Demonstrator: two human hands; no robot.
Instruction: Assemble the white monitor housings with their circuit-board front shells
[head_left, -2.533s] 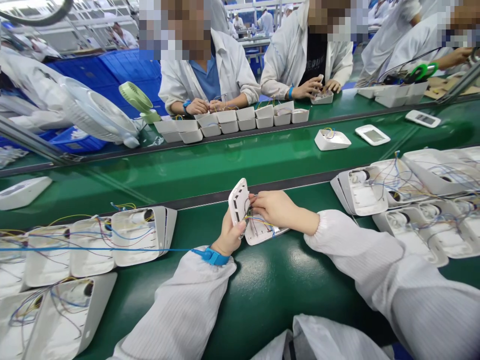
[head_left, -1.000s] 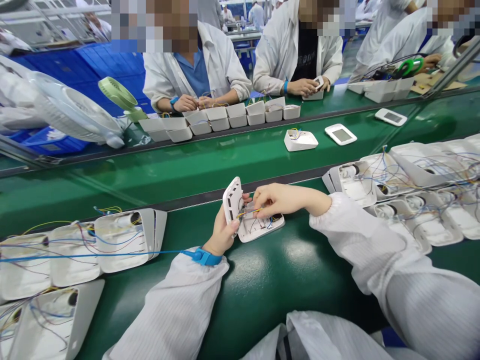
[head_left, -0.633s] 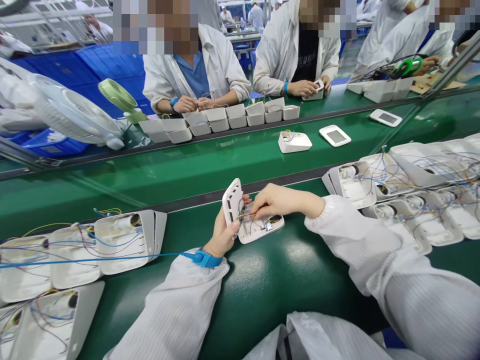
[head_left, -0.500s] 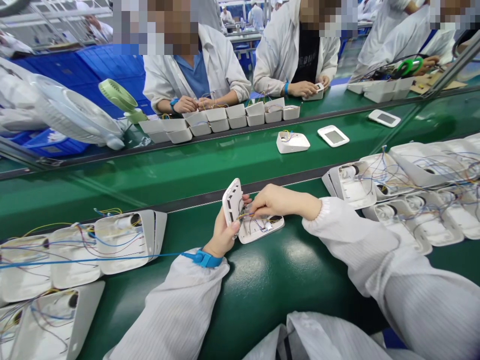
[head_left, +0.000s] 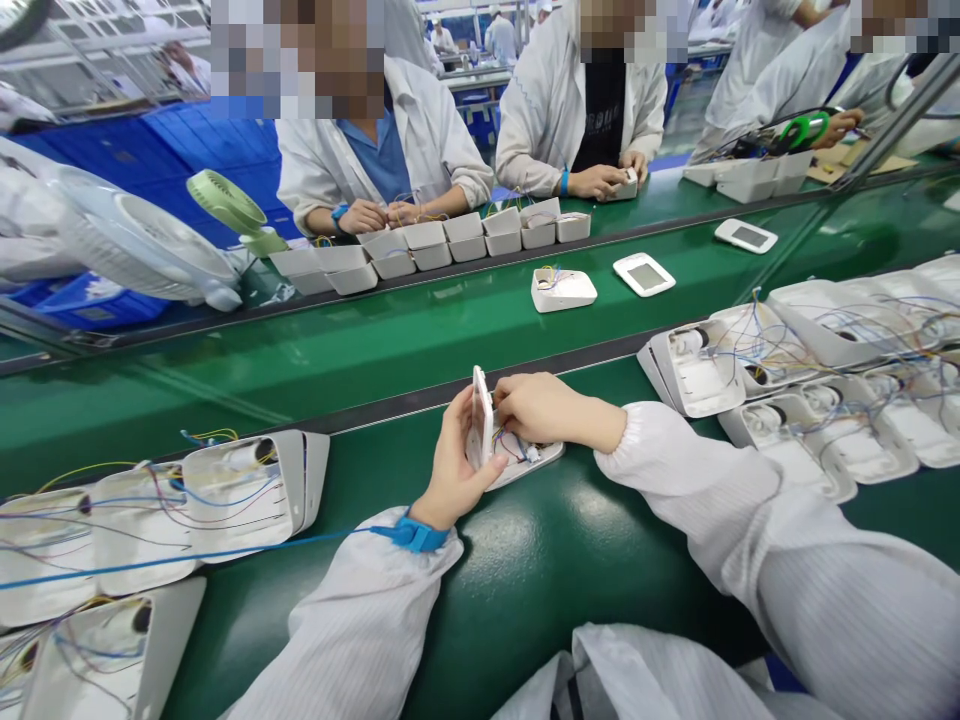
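Note:
My left hand (head_left: 452,465) grips a white front panel (head_left: 480,420), holding it nearly upright on its edge, thumb on the near side. Just to its right lies an open white plastic housing (head_left: 540,462) with thin coloured wires inside, flat on the green bench. My right hand (head_left: 541,405) reaches over this housing from the right, its fingers pinched together close behind the panel. What the fingertips hold is hidden, though wires run beneath them. A blue wrist strap (head_left: 418,534) with a blue cord circles my left wrist.
Wired white housings stand in rows at left (head_left: 238,490) and right (head_left: 694,370). Beyond the dark rail, a green conveyor (head_left: 360,345) carries a wired housing (head_left: 564,288) and panels with screens (head_left: 645,275). Across it, co-workers sit behind more housings (head_left: 465,238); a white fan (head_left: 150,240) stands far left.
My left hand has turned the panel closer to edge-on, and its fingers now wrap the panel's left side. My right fingers have come nearer the panel. Items on the conveyor have shifted left.

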